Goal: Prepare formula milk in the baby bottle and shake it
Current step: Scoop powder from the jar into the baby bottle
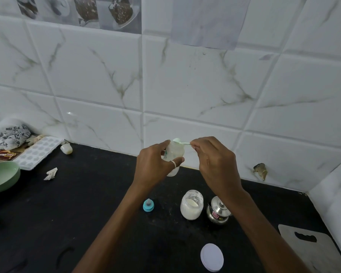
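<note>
My left hand (pixel 154 164) grips a clear, uncapped baby bottle (pixel 174 152) held above the black counter (pixel 91 194). My right hand (pixel 215 160) pinches the handle of a pale green scoop (pixel 180 141), whose bowl sits over the bottle's mouth. An open glass jar of white formula powder (pixel 191 204) stands on the counter below my hands. The bottle's blue cap with its teat (pixel 148 205) stands left of the jar. The jar's white lid (pixel 212 257) lies near the front.
A small steel lidded pot (pixel 218 212) stands right of the jar. A steel cutting board (pixel 311 251) lies at the right edge. At the left are a green bowl (pixel 2 176), a white ice tray (pixel 37 152), a crumpled paper scrap (pixel 51 173) and a patterned cloth (pixel 10 134).
</note>
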Motion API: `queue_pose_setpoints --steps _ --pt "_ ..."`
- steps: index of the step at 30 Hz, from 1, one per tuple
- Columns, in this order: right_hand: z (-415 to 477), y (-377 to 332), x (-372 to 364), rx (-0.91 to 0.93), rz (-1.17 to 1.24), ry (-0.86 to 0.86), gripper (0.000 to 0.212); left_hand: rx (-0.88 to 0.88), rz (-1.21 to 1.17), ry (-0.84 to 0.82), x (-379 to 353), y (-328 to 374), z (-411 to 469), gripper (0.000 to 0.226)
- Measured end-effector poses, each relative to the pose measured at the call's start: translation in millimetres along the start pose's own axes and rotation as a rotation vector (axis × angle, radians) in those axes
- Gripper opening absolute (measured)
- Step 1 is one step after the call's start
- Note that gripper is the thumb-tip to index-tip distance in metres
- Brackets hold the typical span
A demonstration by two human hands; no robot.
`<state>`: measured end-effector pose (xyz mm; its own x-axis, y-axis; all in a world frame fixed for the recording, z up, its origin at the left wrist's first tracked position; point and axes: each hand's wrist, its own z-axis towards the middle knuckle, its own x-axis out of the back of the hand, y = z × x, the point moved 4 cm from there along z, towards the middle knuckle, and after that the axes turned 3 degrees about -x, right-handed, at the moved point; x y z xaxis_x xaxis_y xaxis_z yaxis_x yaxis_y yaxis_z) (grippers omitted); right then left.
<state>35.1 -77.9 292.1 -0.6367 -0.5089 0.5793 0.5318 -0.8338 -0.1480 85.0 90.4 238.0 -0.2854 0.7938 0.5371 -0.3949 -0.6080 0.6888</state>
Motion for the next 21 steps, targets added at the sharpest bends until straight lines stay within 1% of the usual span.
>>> queue_pose_setpoints --steps 7,11,15,17,18,21 --pt "-5 0 -3 0.057 -0.047 -0.035 0.026 0.003 0.015 -0.016 0 -2 0 0.07" --pt "-6 2 -4 0.021 -0.023 0.006 0.022 -0.004 0.024 -0.007 0 -2 0 0.062" --pt "-6 5 -4 -0.053 0.027 0.061 0.014 -0.003 0.025 -0.012 0 -3 -1 0.066" --pt "-6 9 -4 -0.145 0.093 0.082 0.011 -0.007 0.025 -0.021 -1 -4 -1 0.068" --pt "-7 12 -5 -0.221 0.144 0.09 0.01 -0.008 0.026 -0.025 -2 -4 -1 0.068" --pt "-11 25 -9 -0.547 0.341 0.092 0.012 -0.006 0.017 -0.027 -3 -4 -3 0.065"
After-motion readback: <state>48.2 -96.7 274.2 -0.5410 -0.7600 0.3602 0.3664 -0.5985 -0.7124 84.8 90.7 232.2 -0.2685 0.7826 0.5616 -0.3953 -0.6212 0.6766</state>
